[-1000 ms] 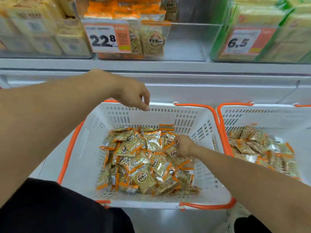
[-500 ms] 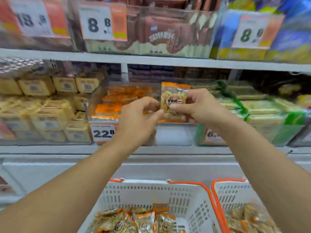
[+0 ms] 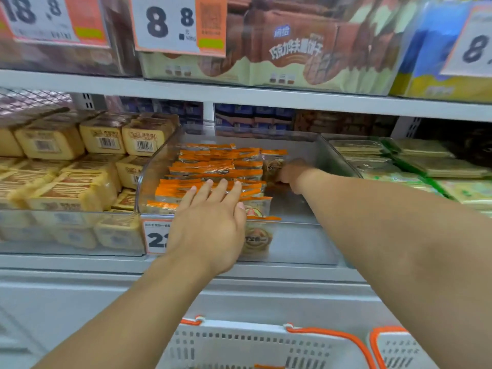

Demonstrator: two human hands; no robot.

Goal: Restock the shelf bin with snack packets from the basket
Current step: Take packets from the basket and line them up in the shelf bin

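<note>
Snack packets (image 3: 213,166) in clear shelf bin (image 3: 330,155): orange tops, golden-tan fronts with round brown logo. Basket (image 3: 253,347) white, slotted walls, orange rim; price tag (image 3: 178,22) white with black digits, orange strip. Neighbouring packs (image 3: 103,137) pale yellow with black barcodes; packs (image 3: 436,166) at right green.

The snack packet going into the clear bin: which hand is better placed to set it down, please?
Right. The right hand grips the snack packet at the rows' right end; the left hand lies flat on the stacked packets.

— Where does the one head view look from?
— From the person's head, facing forward and slightly down at the shelf bin (image 3: 330,153), close.
— And nearest?
— The white basket (image 3: 239,344), cut by the bottom edge.
</note>
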